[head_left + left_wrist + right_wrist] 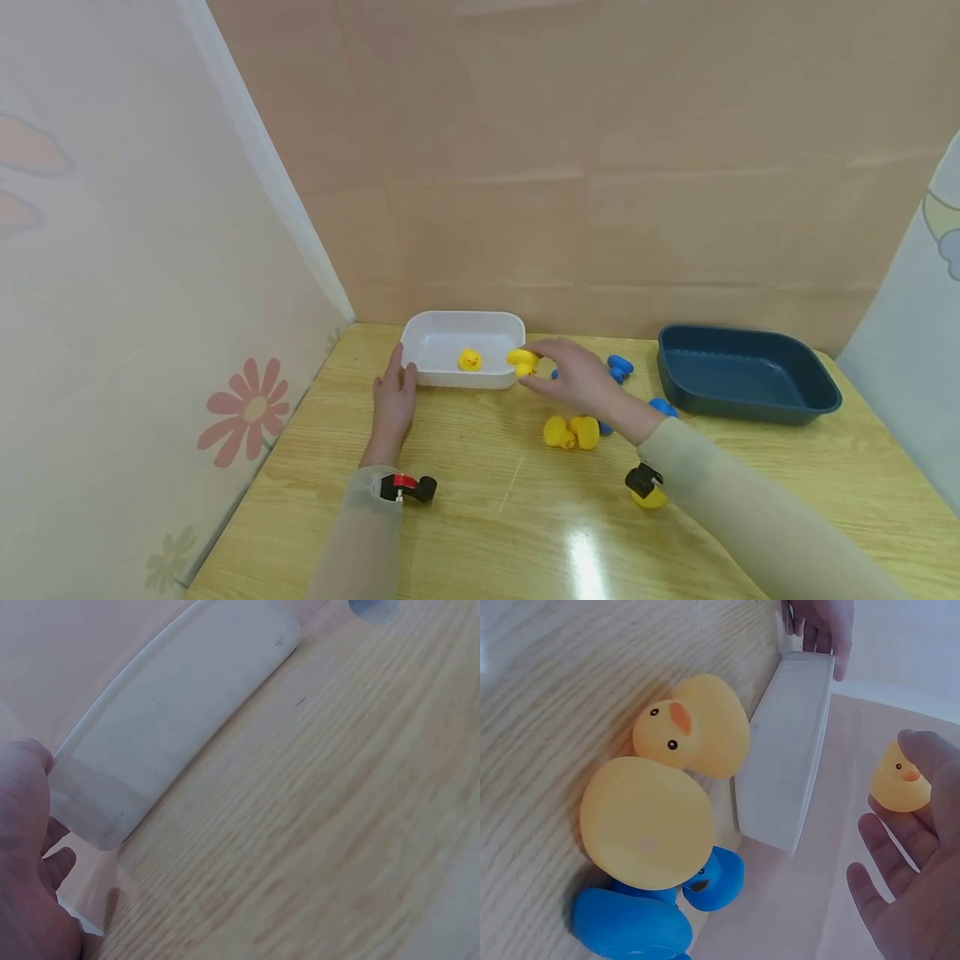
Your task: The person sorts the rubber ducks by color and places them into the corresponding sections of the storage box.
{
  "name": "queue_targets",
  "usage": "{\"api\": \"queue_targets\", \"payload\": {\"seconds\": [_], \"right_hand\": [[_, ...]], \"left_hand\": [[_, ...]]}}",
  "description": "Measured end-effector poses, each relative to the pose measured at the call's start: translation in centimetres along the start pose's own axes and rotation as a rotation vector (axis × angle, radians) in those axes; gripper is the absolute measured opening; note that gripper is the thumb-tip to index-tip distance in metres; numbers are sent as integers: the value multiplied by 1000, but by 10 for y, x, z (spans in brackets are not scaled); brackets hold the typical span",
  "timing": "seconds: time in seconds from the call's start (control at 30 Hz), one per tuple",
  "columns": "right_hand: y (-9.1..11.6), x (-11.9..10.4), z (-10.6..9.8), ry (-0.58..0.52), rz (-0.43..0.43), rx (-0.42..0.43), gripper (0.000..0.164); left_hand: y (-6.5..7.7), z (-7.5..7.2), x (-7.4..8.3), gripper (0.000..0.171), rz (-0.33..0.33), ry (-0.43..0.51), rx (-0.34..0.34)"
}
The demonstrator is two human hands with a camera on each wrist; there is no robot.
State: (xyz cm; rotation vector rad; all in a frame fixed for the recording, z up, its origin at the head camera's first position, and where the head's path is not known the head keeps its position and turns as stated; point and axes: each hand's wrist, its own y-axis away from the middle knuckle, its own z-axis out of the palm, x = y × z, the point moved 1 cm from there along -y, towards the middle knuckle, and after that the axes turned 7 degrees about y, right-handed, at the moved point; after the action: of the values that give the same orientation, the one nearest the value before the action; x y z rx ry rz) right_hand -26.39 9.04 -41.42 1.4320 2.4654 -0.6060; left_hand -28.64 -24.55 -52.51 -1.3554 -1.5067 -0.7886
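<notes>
My right hand (576, 377) pinches a yellow rubber duck (522, 360) between thumb and fingers, at the right end of a white tub (468, 379). In the right wrist view that duck (900, 780) is upside-free of the table, its face showing. With thumb and fingers around its left end, my left hand (393, 396) holds the white tub. One yellow duck (470, 359) sits inside the tub. Two yellow ducks (583, 432) lie tipped over on the table below my right hand, beside blue ducks (634, 922).
A dark blue tub (750, 408) stands at the back right. Further blue ducks (619, 367) lie between the tubs, partly behind my right hand. Another yellow duck (649, 498) is partly under my right wrist. A papered wall (600, 208) rises behind the table.
</notes>
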Motion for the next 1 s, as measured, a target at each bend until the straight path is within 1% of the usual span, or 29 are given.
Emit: {"api": "queue_targets", "payload": {"seconds": [0.17, 0.33, 0.47, 0.87, 1.0], "right_hand": [[-8, 3, 3, -6, 10, 29, 48], [-17, 4, 6, -21, 72, 12, 49], [-25, 6, 9, -8, 109, -5, 53], [-41, 9, 22, 1, 114, -1, 55], [-45, 10, 29, -8, 128, -10, 56]], "left_hand": [[1, 1, -1, 64, -8, 3, 0], [1, 1, -3, 65, -11, 3, -2], [1, 1, -4, 65, -6, 8, 9], [2, -3, -1, 64, 9, 11, 12], [3, -4, -1, 65, -4, 12, 8]]}}
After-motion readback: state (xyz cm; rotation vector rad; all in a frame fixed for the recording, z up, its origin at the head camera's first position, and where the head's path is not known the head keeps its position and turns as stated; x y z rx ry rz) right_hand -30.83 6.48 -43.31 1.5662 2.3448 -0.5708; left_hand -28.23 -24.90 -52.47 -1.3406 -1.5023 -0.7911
